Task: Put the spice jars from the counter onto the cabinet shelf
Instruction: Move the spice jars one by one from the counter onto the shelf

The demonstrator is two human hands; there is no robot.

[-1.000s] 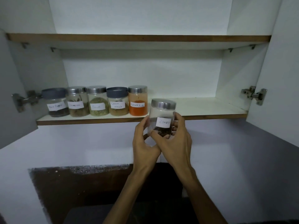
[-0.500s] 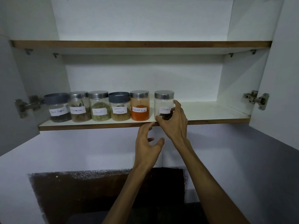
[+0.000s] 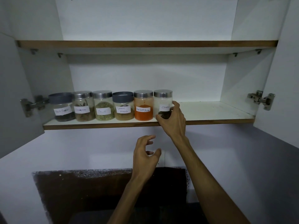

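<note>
On the lower cabinet shelf (image 3: 210, 110), 6 glass spice jars in 1 row near the front edge, each with a white handwritten label. From left: a dark-lidded jar (image 3: 62, 107) marked "Black Pepper", blurred but legible; a steel-lidded jar (image 3: 83, 106), label too smeared to read surely, holding brown bark-like pieces; "Fennel" (image 3: 103, 105), greenish seeds under a steel lid; "Garam Masala" (image 3: 123, 106), dark lid; "Red chilli Powder" (image 3: 143, 105), orange-red fill, steel lid; "Cloves" (image 3: 163, 102), steel lid, dark bits at the bottom, standing upright just beside the chilli jar, at the right end of the row. Right hand (image 3: 174, 120) wrapped on the Cloves jar, thumb low at its front, fingers round its right side. Left hand (image 3: 145, 154) below the shelf, well apart from the jars, fingers loosely curled and spread, holding nothing. Upper shelf (image 3: 145, 44) above, doors swung wide, steel hinge (image 3: 260, 99) at right.
</note>
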